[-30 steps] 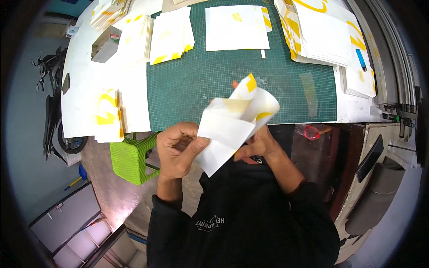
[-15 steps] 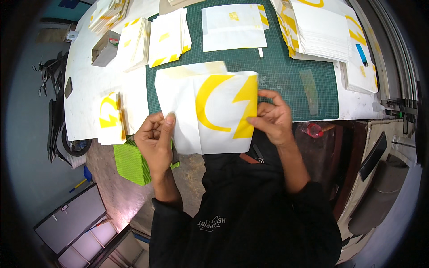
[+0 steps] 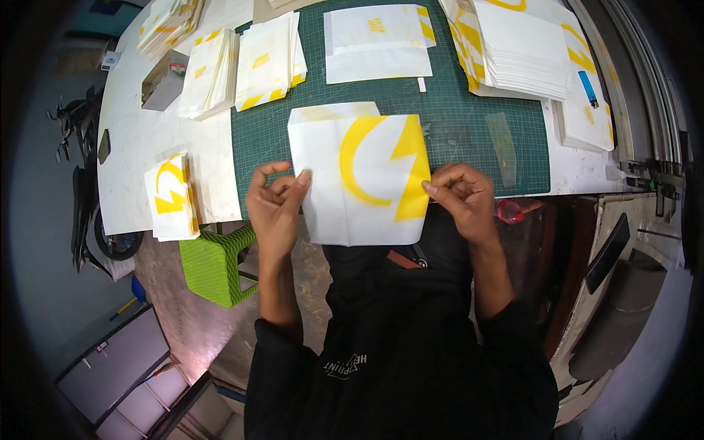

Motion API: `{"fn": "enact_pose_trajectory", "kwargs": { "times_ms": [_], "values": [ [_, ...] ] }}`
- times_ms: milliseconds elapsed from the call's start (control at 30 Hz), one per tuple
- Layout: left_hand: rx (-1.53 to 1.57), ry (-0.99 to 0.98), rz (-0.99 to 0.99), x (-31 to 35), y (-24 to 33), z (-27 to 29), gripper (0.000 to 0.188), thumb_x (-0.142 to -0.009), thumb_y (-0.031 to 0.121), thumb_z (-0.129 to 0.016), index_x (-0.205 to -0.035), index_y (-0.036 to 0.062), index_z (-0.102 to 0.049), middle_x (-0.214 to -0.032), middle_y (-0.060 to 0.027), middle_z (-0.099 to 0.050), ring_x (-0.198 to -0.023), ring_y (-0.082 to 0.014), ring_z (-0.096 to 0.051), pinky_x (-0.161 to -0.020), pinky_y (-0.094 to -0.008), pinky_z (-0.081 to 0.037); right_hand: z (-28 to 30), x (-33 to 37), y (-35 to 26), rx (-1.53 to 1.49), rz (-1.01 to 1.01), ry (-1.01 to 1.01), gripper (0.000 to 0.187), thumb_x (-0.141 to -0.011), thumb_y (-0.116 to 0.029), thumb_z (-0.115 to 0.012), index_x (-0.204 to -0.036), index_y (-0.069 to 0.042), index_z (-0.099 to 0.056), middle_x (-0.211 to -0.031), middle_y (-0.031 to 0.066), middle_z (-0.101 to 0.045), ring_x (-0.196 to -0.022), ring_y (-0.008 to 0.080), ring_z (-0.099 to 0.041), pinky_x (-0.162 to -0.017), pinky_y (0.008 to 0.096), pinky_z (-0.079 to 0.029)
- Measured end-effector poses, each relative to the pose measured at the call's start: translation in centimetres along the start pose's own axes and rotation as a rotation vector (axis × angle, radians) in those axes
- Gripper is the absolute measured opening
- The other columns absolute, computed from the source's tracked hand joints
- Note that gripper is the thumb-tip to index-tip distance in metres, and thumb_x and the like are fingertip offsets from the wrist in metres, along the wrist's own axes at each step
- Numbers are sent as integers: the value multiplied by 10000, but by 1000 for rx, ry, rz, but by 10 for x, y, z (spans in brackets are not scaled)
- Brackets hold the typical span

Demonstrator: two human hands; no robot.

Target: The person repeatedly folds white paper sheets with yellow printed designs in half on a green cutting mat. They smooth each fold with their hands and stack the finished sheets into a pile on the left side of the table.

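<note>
While the left hand (image 3: 274, 207) pinched the paper (image 3: 370, 180) at its left edge, index finger raised, the right hand (image 3: 467, 199) clamped the right edge between thumb and fingers; the paper, white with yellow print, spanned both hands over the near edge of the green mat (image 3: 455, 132); a second paper (image 3: 378, 62) lay farther off; stacks (image 3: 524, 55) stood far left and far right.

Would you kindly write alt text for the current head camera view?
A person's left hand and right hand hold a white paper with yellow print by its sides, over the near edge of a green mat. Paper stacks lie on the table.
</note>
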State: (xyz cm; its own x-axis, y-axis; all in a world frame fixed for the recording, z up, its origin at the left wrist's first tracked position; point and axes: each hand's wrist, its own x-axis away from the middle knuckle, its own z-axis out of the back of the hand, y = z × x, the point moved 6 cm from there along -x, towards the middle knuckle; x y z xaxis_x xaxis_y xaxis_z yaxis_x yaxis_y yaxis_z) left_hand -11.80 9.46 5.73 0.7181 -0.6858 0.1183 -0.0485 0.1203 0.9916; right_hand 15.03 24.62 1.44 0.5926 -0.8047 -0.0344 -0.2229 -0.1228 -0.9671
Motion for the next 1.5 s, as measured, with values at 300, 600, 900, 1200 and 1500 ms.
{"fn": "enact_pose_trajectory", "kwargs": {
  "times_ms": [300, 600, 900, 1200, 1500],
  "values": [
    [-575, -133, -415, -65, -19, -39, 113, -863, 69, -846, -973, 49, -832, -949, -74, -764, -886, -193, -675, -829, -345, -519, 15, -77, -17, 849, 142, 11, 118, -874, -60, -752, -960, -85, -829, -913, 76, -773, -881, 246, -628, -894, 410, -399],
    [-826, -139, -696, -64, -18, -37, 140, -818, 183, -889, -945, 133, -859, -828, -5, -582, -822, -205, -508, -763, -375, -372, 19, -79, -26, 1191, 251, -112, 158, -860, -71, -743, -975, -108, -845, -921, 53, -617, -979, 236, -570, -940, 430, -337],
    [-852, -178, -675, -65, -14, -37, 165, -807, 160, -890, -969, 138, -861, -871, -4, -603, -840, -200, -518, -790, -359, -376, -24, -89, -40, 1476, 331, -148, 127, -851, -217, -807, -871, -93, -823, -908, 52, -630, -978, 242, -567, -941, 454, -351],
    [-879, -234, -685, -60, -14, -32, 258, -776, 193, -907, -1024, 144, -859, -965, -18, -605, -917, -221, -527, -825, -393, -366, 16, -89, -20, 1180, 255, -158, 85, -852, -175, -832, -925, -132, -846, -844, 18, -585, -913, 210, -539, -950, 439, -316],
    [-1145, -565, -491, -39, 10, -29, 871, -614, 387, -993, -1400, 152, -702, -1348, -142, -545, -1247, -350, -491, -1072, -478, -371, 24, -66, -43, 1405, 77, -519, 740, -706, -458, -941, -1378, -228, -732, -1057, 53, -547, -1082, 258, -484, -960, 432, -320]
  ]
}}
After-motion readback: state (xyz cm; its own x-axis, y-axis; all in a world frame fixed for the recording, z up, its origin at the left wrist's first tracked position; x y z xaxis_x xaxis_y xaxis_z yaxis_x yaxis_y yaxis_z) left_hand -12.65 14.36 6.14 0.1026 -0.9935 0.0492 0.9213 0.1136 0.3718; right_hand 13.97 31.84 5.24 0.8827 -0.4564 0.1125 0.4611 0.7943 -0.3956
